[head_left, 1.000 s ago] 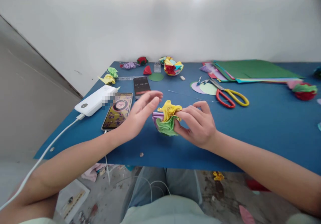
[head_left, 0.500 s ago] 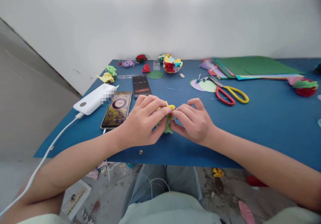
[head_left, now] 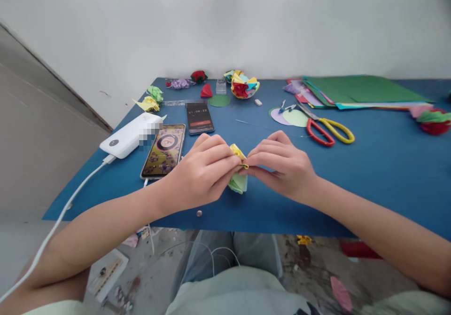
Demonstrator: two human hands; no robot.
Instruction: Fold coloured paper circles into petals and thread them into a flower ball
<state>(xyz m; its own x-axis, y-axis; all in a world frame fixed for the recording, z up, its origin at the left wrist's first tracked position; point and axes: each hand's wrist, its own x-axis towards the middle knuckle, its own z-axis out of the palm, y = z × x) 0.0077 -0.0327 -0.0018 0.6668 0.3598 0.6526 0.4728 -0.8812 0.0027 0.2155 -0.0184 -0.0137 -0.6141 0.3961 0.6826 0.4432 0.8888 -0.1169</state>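
Between my two hands is a small paper flower [head_left: 238, 182] with crinkled yellow paper on top and light green paper below. My left hand [head_left: 206, 171] is closed round its left side, thumb and fingers pinching the yellow edge. From the right, my right hand [head_left: 283, 164] pinches that same rolled yellow edge between thumb and fingertips. The fingers hide much of the flower. Beyond my right hand lie scissors [head_left: 330, 129] with one red and one yellow handle, and a needle [head_left: 241, 121] with thin thread.
Two phones, one with a timer [head_left: 199, 117] and one playing a picture [head_left: 164, 151], lie left beside a white power bank [head_left: 131, 135] with a cable. Coloured paper sheets [head_left: 366, 90], paper circles [head_left: 295, 117] and finished paper flowers [head_left: 244, 87] stand along the back.
My right hand has shifted slightly right and its fingers have straightened. More of the light green paper shows below my fingers. The view has tilted a little.
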